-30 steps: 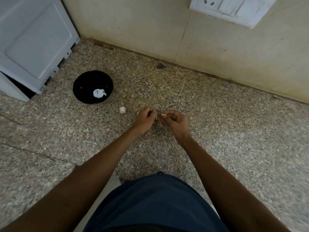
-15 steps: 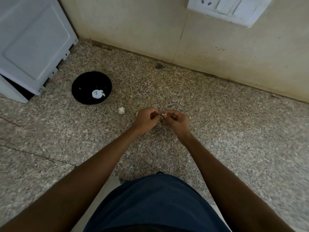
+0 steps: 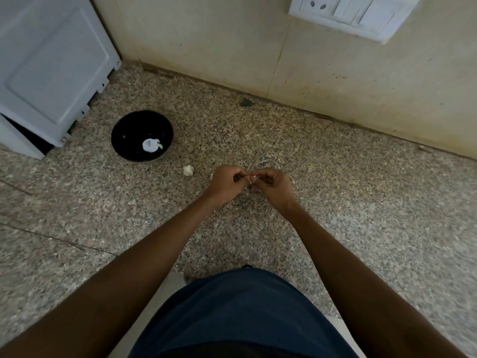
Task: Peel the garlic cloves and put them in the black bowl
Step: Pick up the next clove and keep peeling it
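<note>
My left hand (image 3: 226,182) and my right hand (image 3: 273,186) meet over the middle of the counter, fingers curled, both pinching a small pale garlic clove (image 3: 251,177) between them; only a sliver of it shows. The black bowl (image 3: 142,135) stands to the left and further back, with white garlic pieces (image 3: 151,145) inside. Another garlic piece (image 3: 188,170) lies on the counter between the bowl and my left hand.
The speckled granite counter (image 3: 335,192) runs to a beige wall (image 3: 232,42) at the back. A white appliance (image 3: 49,65) stands at the back left. A switchboard (image 3: 353,11) hangs on the wall, upper right. A dark chip (image 3: 245,102) lies by the wall.
My hands have drawn slightly closer together around the clove. The view has shifted a little; the bowl and loose garlic piece have stayed put.
</note>
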